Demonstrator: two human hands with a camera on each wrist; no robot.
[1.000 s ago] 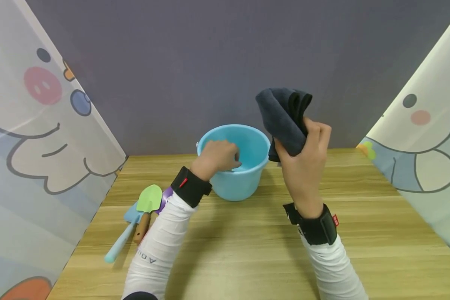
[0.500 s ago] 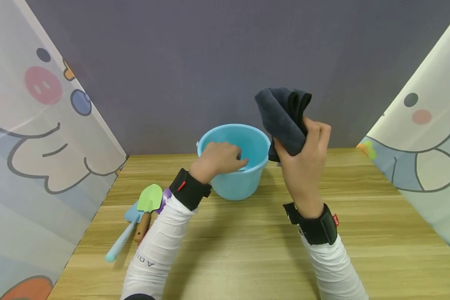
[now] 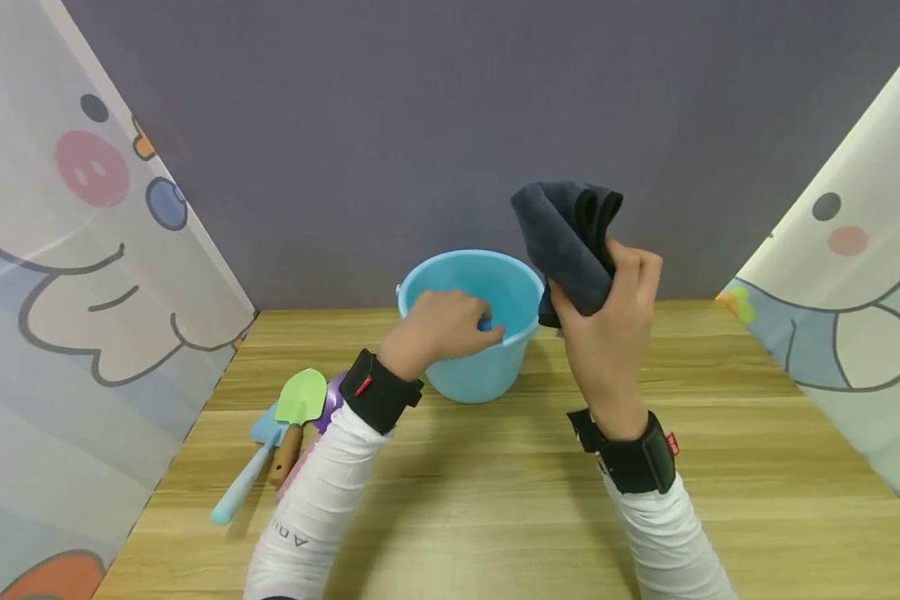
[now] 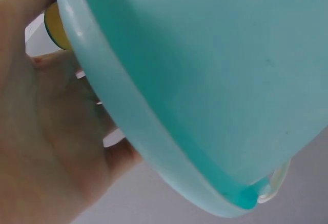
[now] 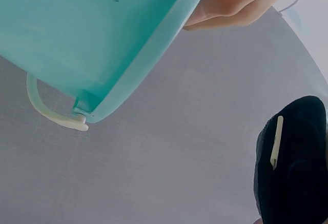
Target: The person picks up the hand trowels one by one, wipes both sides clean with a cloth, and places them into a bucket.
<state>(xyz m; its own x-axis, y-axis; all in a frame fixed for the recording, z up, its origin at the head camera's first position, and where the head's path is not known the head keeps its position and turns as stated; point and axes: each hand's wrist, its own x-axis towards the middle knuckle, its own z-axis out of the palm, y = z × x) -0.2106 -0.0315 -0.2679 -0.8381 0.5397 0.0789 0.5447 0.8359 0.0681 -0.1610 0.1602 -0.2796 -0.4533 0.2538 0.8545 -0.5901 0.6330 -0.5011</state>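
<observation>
A light blue bucket (image 3: 474,375) stands upright near the back of the table. My left hand (image 3: 442,329) is over its near left rim, fingers curled and thumb extended. A bit of a small blue thing (image 3: 484,323) shows between thumb and fingers. In the left wrist view a round yellow end with a dark green edge (image 4: 56,26) appears between the fingers, partly behind the bucket rim. Its kind cannot be made out. To the right of the bucket, my right hand (image 3: 607,333) grips a folded dark grey cloth (image 3: 566,242) with black edging, raised above the table.
On the left of the table (image 3: 495,517) lie a green trowel (image 3: 302,397) with a brown handle, a blue trowel (image 3: 242,485) and a purple piece (image 3: 332,402), partly hidden by my left sleeve. A grey wall (image 3: 390,150) rises behind the bucket.
My left hand has shifted slightly right over the bucket, its thumb reaching farther out, and the blue thing now shows. My right hand with the cloth has hardly moved.
</observation>
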